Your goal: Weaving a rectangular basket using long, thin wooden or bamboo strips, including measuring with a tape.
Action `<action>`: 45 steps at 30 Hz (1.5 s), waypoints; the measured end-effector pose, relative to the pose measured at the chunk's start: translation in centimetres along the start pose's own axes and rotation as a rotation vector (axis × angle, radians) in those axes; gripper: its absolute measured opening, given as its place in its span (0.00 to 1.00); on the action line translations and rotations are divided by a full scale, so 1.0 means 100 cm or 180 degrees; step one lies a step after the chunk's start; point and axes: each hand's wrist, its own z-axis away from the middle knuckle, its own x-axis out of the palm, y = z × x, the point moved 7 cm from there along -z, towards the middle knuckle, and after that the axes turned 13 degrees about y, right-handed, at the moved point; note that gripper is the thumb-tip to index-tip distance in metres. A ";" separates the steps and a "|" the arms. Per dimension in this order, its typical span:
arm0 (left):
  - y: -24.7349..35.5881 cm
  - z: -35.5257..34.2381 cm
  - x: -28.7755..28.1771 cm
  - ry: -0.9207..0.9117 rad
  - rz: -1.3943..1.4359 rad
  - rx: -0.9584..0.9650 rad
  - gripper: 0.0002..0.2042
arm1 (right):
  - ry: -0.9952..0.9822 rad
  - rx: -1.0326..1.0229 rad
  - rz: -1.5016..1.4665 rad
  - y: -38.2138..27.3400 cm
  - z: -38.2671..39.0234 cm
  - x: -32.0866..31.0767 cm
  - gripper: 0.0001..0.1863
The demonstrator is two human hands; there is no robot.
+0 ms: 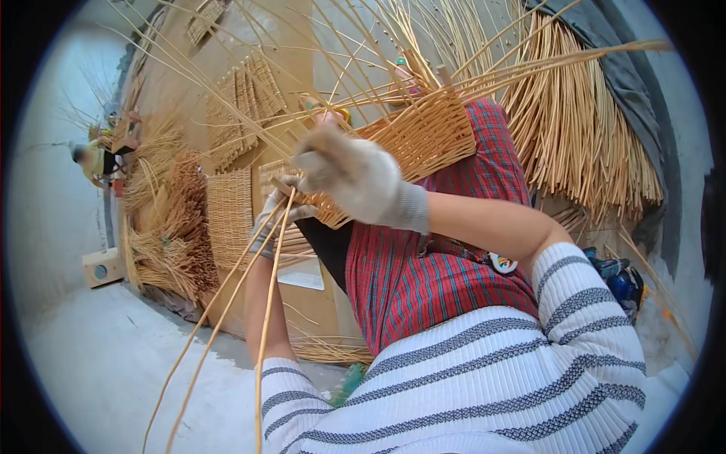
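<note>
A woven rattan panel (420,132) with long loose stakes rests across my red plaid-covered lap (488,166). My left hand (280,208), in a pale glove, is closed on the panel's left end, where several long canes (261,318) hang down toward the lower edge. My right hand (340,170), also gloved, is raised over the panel just right of my left hand. It is smeared by motion, so its fingers and anything in them cannot be made out. The middle of the panel is partly hidden behind it.
Woven panels (231,219) and cane piles (166,227) lie on brown board at left. A large cane bundle (578,121) lies at upper right. Another person (106,159) works at far left, near a wooden box (102,268). Dark blue objects (620,287) sit at right.
</note>
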 end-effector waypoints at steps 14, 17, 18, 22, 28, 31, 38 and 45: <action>-0.002 -0.003 0.005 -0.0421 0.0759 0.0075 0.31 | -0.1484 0.0353 -0.0547 -0.032 0.136 0.080 0.18; 0.001 -0.020 0.004 -0.0754 0.0383 0.0413 0.28 | -0.2163 0.0063 -0.0161 -0.025 0.165 0.126 0.20; 0.004 -0.025 0.004 -0.0879 0.0317 0.0580 0.28 | -0.2193 -0.0184 0.0012 -0.022 0.172 0.135 0.20; 0.004 -0.031 0.007 -0.1117 0.0413 0.0635 0.29 | -0.2476 -0.0273 0.0234 0.001 0.187 0.123 0.17; 0.010 -0.023 0.011 -0.0505 -0.0121 0.1343 0.24 | -0.1607 0.0145 -0.0664 -0.004 0.116 -0.001 0.13; 0.005 -0.024 0.011 -0.0331 -0.0268 0.1217 0.25 | -0.0166 0.0485 0.1120 0.026 0.066 -0.053 0.07; -0.016 -0.020 0.012 -0.0228 0.0313 0.0552 0.27 | 0.0786 0.3452 -0.0019 0.150 0.065 -0.077 0.12; -0.025 0.026 0.041 0.1870 0.1697 0.0816 0.31 | 0.1442 0.3043 -0.0715 0.151 0.064 -0.088 0.11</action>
